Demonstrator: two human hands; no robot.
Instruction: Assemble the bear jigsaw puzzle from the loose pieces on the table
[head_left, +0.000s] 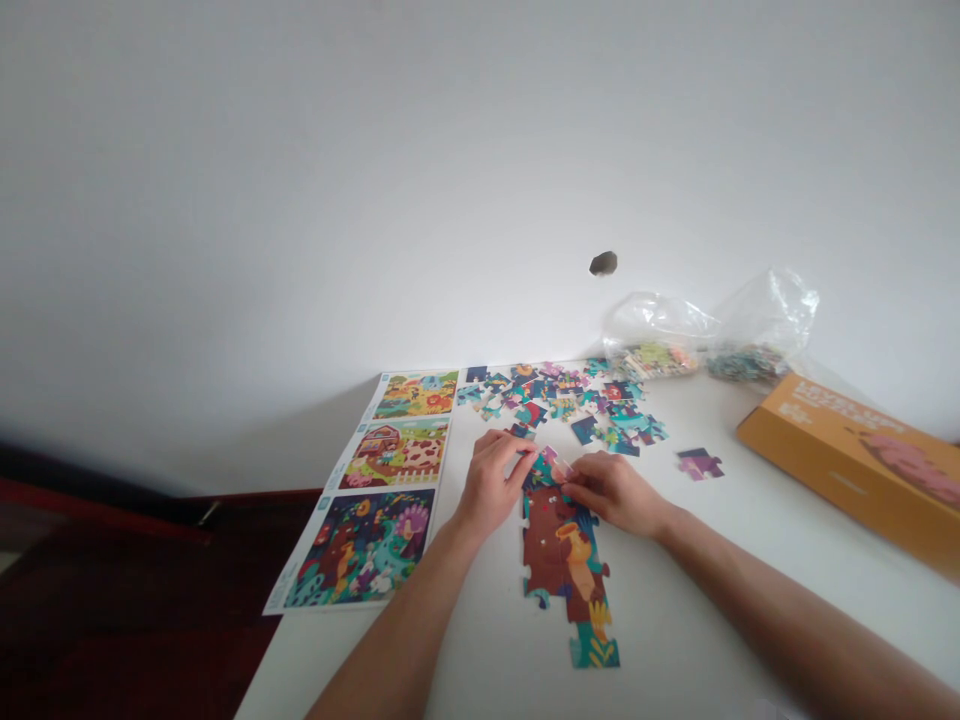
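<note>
A white table (697, 610) stands against a white wall (375, 200), its near-left edge dropping to a dark red surface (112, 630). An orange cardboard box (840, 470) lies at the right, and two clear plastic bags (765, 325) of pieces sit at the back. Three printed picture sheets (360, 500) lie along the left side. Loose jigsaw pieces (555, 400) spread behind the hands, with a small joined cluster (700, 463) off to the right. Open tabletop surrounds the assembled section (562, 560) in front. The left hand (491, 485) and right hand (611, 490) meet at its far end, fingers curled and close together around a pink puzzle piece (551, 458); whether either hand firmly pinches it, I cannot tell.
</note>
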